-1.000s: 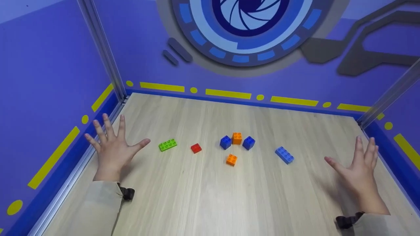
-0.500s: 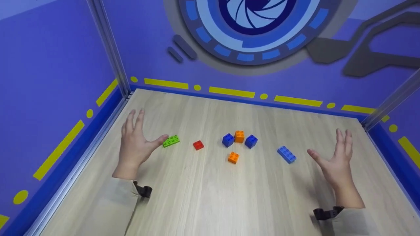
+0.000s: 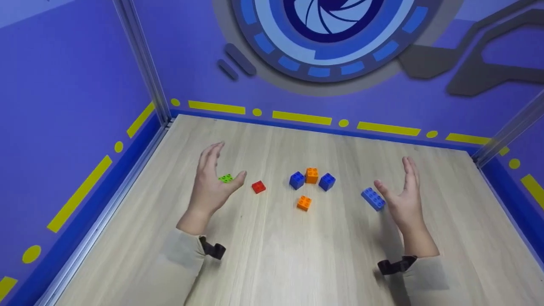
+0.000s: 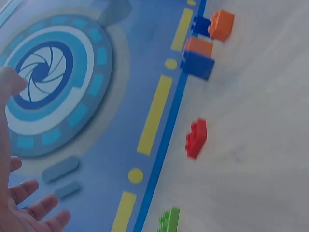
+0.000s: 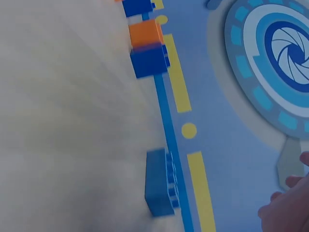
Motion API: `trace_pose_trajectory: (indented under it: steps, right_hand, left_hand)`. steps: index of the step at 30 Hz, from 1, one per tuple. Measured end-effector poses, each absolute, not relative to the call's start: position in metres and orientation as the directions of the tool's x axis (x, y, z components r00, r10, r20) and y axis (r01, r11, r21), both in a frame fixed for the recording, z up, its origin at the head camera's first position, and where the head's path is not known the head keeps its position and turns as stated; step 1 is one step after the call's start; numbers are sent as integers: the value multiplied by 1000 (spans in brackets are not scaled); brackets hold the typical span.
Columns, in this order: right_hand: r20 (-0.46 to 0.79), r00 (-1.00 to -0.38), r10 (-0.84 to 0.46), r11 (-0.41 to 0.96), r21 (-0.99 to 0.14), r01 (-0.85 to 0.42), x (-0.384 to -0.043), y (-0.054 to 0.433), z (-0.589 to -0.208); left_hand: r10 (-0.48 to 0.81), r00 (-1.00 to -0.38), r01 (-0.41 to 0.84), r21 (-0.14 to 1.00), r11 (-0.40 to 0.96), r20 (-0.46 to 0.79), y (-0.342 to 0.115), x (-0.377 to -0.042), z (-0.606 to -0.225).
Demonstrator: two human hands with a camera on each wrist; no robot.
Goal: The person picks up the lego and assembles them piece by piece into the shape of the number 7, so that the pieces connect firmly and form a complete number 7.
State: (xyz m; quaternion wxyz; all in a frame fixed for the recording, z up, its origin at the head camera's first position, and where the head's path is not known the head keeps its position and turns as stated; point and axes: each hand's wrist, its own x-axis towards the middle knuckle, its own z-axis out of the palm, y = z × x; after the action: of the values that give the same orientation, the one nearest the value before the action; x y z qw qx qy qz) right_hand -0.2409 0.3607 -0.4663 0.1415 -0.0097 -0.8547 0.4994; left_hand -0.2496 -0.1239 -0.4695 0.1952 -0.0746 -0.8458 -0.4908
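Observation:
My left hand (image 3: 210,185) hovers over the left part of the table with fingers spread and nothing held. Behind its thumb a green brick (image 3: 226,178) is partly hidden; a flat red brick (image 3: 258,187) lies just to the right. My right hand (image 3: 404,199), also spread and holding nothing, is beside a light blue long brick (image 3: 373,199). Mid-table, an orange brick (image 3: 312,175) stands between a dark blue brick (image 3: 297,180) and another dark blue brick (image 3: 327,181). Nearer me lies a second orange brick (image 3: 304,203). Both wrist views show the bricks apart from the fingers.
The wooden table (image 3: 272,255) is bounded by a blue-purple back wall (image 3: 187,63) and side walls. A metal post (image 3: 142,63) rises at the back left corner. Dark wrist mounts (image 3: 214,250) stick out at both sleeves.
Both hands have moved inward toward the bricks, the left to the right and the right to the left. The bricks stay in place on the table; the head view has shifted slightly.

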Motion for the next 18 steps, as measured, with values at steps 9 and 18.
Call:
trace_pose_trajectory:
  steps: [9, 18]
  right_hand:
    - [165, -973, 163, 280, -953, -115, -266, 326, -474]
    - [62, -980, 190, 144, -989, -35, -281, 284, -489]
  left_hand:
    - [-21, -952, 284, 905, 318, 307, -76, -268, -475]
    - [-61, -975, 200, 960, 198, 215, -42, -286, -478]
